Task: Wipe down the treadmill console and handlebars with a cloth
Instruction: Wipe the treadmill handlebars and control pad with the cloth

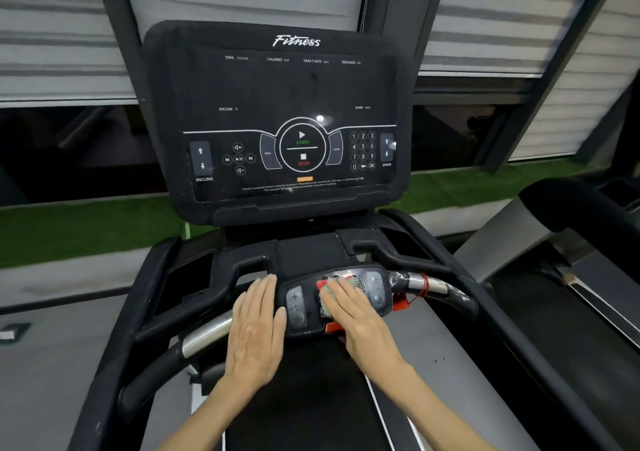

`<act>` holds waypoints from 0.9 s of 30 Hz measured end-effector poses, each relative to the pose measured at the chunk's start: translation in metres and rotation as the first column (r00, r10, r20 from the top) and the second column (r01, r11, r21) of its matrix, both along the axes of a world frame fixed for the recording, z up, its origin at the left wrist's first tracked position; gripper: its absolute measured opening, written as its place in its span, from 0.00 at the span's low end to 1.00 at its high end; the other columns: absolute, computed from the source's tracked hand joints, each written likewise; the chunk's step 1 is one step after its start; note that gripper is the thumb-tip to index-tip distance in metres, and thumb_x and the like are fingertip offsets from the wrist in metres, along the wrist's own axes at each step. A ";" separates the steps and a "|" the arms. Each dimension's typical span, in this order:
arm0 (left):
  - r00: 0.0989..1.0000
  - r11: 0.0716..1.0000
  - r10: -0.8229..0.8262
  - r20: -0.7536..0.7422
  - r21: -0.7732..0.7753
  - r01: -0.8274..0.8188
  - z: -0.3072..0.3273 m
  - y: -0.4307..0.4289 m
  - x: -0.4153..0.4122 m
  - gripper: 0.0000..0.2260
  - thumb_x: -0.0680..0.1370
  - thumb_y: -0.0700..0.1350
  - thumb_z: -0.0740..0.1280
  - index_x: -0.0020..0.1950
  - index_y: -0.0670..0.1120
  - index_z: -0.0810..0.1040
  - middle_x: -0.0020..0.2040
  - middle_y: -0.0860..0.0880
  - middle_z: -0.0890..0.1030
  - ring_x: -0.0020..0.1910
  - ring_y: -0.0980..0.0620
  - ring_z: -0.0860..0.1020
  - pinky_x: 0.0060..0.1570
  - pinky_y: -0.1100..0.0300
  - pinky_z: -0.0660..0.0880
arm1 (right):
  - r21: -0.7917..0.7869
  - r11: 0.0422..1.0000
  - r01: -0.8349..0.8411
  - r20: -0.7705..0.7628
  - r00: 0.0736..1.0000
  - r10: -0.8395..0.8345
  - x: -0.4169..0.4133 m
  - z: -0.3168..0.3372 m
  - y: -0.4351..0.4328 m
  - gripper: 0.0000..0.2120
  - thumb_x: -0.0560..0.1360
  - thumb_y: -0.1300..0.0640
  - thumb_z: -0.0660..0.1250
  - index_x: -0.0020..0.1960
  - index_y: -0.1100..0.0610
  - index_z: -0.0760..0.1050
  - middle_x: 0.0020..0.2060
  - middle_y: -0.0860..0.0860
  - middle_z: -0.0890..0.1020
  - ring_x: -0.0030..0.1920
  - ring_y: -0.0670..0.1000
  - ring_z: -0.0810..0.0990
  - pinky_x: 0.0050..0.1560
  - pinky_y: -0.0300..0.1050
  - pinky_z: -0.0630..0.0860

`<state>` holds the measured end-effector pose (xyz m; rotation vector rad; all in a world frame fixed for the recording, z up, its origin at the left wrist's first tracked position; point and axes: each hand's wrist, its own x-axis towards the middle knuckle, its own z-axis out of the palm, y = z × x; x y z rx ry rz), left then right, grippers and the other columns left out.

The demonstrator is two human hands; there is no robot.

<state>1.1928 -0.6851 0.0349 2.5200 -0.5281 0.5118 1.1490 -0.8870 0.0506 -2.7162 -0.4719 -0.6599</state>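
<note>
The black treadmill console [277, 111] stands upright ahead, its screen dark. Below it a small control pad [298, 303] sits in the middle of the front handlebar [207, 333]. My right hand [353, 312] lies flat with straight fingers on a patterned cloth [356, 282], pressing it onto the pad. A red safety clip [334, 327] shows under that hand. My left hand [256, 329] rests open and flat on the handlebar just left of the pad. The right part of the handlebar [436, 286] has a chrome section with a red cord around it.
The black running belt [298, 409] lies under my forearms, flanked by grey side rails. A second treadmill [571, 243] stands to the right. Behind the console are green turf [86, 229], dark windows and striped blinds.
</note>
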 end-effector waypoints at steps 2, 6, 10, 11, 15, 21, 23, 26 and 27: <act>0.998 0.999 -0.042 0.042 -0.004 0.042 0.015 -0.014 0.010 0.24 0.84 0.50 0.50 0.76 0.39 0.64 0.73 0.41 0.70 0.74 0.45 0.66 0.73 0.49 0.58 | -0.022 1.000 0.008 0.017 1.000 -0.008 0.011 0.007 -0.007 0.44 0.59 0.82 0.69 0.72 0.60 0.67 0.71 0.55 0.70 0.74 0.54 0.63 0.73 0.53 0.62; 0.996 0.995 -0.069 0.060 0.072 0.064 0.042 -0.052 0.027 0.24 0.83 0.50 0.50 0.76 0.40 0.64 0.75 0.42 0.68 0.74 0.46 0.66 0.74 0.49 0.60 | -0.007 0.998 0.057 0.032 0.998 -0.057 0.033 0.026 -0.019 0.40 0.61 0.80 0.69 0.71 0.61 0.69 0.70 0.57 0.71 0.72 0.56 0.65 0.71 0.55 0.61; 0.998 0.982 -0.041 0.047 0.184 0.032 0.043 -0.078 0.020 0.24 0.83 0.52 0.50 0.74 0.40 0.67 0.72 0.42 0.72 0.72 0.45 0.70 0.72 0.49 0.61 | 0.001 0.999 0.044 0.038 0.998 -0.044 0.024 0.011 -0.050 0.43 0.61 0.80 0.69 0.73 0.60 0.65 0.72 0.56 0.68 0.75 0.55 0.61 0.74 0.54 0.59; 0.999 0.976 -0.035 0.041 0.218 0.025 0.042 -0.084 0.017 0.24 0.83 0.52 0.50 0.74 0.41 0.68 0.71 0.43 0.73 0.71 0.46 0.72 0.71 0.48 0.63 | 0.003 0.999 0.035 0.036 0.999 -0.035 0.019 0.006 -0.060 0.45 0.60 0.81 0.68 0.74 0.60 0.63 0.72 0.56 0.67 0.75 0.54 0.60 0.75 0.53 0.58; 0.999 0.940 0.040 0.009 0.338 -0.041 0.038 -0.102 0.005 0.25 0.81 0.54 0.51 0.72 0.43 0.71 0.66 0.45 0.77 0.66 0.45 0.75 0.67 0.42 0.68 | 0.027 0.999 0.017 0.027 0.999 -0.018 0.013 0.002 -0.096 0.46 0.59 0.83 0.67 0.74 0.59 0.61 0.72 0.55 0.67 0.74 0.55 0.62 0.74 0.52 0.58; 0.991 0.910 0.131 0.009 0.396 -0.124 0.032 -0.110 -0.001 0.29 0.80 0.59 0.52 0.75 0.43 0.67 0.69 0.43 0.73 0.70 0.43 0.69 0.72 0.42 0.60 | 0.180 0.974 0.138 -0.056 0.990 -0.130 0.021 -0.006 -0.112 0.42 0.58 0.82 0.70 0.70 0.62 0.71 0.70 0.55 0.70 0.69 0.59 0.71 0.69 0.50 0.64; 0.990 0.898 0.139 0.013 0.420 -0.132 0.031 -0.112 -0.001 0.30 0.79 0.60 0.52 0.74 0.42 0.67 0.68 0.43 0.73 0.70 0.42 0.69 0.71 0.42 0.59 | 0.114 0.989 0.093 -0.040 0.995 -0.089 0.021 -0.007 -0.119 0.42 0.56 0.82 0.70 0.69 0.63 0.72 0.68 0.57 0.74 0.68 0.59 0.72 0.68 0.53 0.67; 0.987 0.886 0.160 0.014 0.439 -0.150 0.031 -0.114 -0.001 0.31 0.79 0.61 0.53 0.74 0.41 0.67 0.67 0.42 0.73 0.69 0.41 0.69 0.71 0.41 0.60 | 0.076 0.991 0.108 -0.058 0.993 -0.104 0.022 -0.008 -0.143 0.42 0.54 0.83 0.69 0.67 0.63 0.73 0.65 0.59 0.76 0.65 0.60 0.75 0.61 0.58 0.75; 0.986 0.885 0.165 0.014 0.439 -0.154 0.031 -0.115 -0.002 0.32 0.78 0.62 0.53 0.74 0.41 0.67 0.67 0.42 0.73 0.69 0.41 0.69 0.71 0.41 0.60 | 0.105 0.983 0.150 -0.096 0.986 -0.140 0.022 -0.007 -0.149 0.42 0.54 0.83 0.69 0.67 0.63 0.73 0.64 0.60 0.77 0.64 0.61 0.76 0.57 0.59 0.77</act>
